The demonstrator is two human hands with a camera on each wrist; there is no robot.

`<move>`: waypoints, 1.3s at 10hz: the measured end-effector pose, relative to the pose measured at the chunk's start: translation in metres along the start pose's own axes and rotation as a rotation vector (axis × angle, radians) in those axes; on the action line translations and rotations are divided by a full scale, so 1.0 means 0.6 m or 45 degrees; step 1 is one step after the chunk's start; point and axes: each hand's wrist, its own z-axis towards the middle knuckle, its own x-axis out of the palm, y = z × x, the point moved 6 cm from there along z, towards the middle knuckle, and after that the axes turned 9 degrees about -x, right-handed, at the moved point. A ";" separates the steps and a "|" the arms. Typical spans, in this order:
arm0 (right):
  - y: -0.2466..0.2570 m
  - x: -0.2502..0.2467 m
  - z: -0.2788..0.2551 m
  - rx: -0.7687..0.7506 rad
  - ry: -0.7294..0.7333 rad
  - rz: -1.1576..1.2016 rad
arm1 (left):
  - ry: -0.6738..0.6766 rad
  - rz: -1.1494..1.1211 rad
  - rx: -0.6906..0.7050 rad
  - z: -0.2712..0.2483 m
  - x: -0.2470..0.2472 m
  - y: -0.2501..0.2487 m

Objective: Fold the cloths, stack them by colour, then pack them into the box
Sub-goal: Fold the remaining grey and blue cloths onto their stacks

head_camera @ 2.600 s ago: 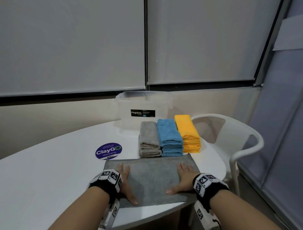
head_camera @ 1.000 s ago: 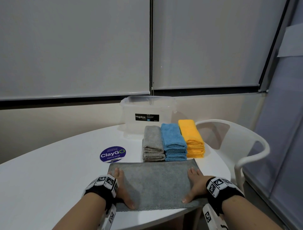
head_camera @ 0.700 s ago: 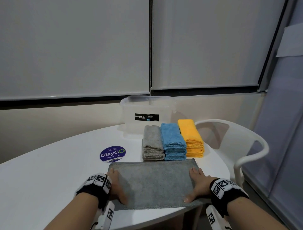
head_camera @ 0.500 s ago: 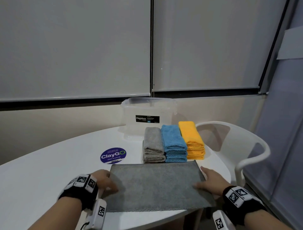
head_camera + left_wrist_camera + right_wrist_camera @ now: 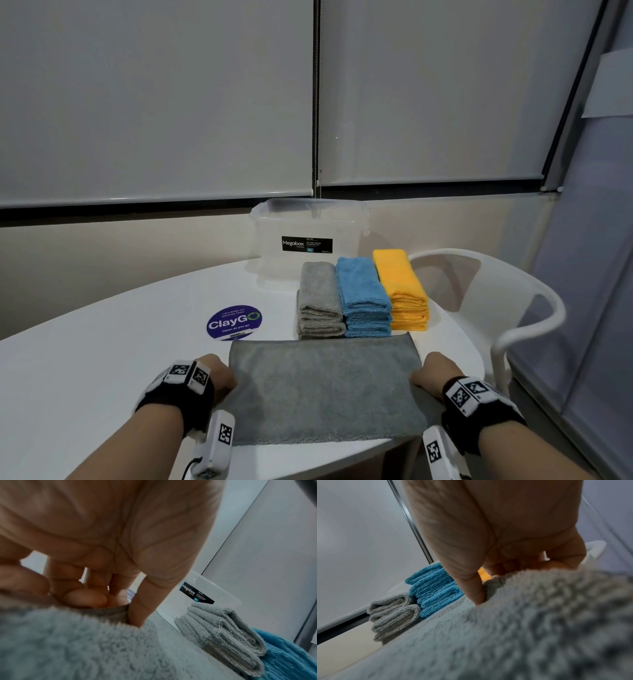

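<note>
Pinched at both short edges: grey cloth (image 5: 325, 387), by left hand (image 5: 214, 375) and right hand (image 5: 433, 371). Lay flat on the white surface (image 5: 85, 370). Stacked just behind: grey, blue, yellow piles.

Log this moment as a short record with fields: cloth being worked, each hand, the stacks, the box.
cloth in work: grey cloth, lying flat on the white table, nearest the person
left hand: left hand pinches the cloth's left edge, thumb on top
right hand: right hand pinches the cloth's right edge, thumb on top
stacks: grey stack, blue stack, orange stack, side by side, left to right, beyond the cloth
box: clear box behind the stacks; no cloths seen inside
other: round purple sticker on the table; white chair at right
</note>
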 end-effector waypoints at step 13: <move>0.216 0.077 -0.078 -0.520 0.190 0.451 | 0.298 -0.868 0.458 -0.107 0.116 -0.178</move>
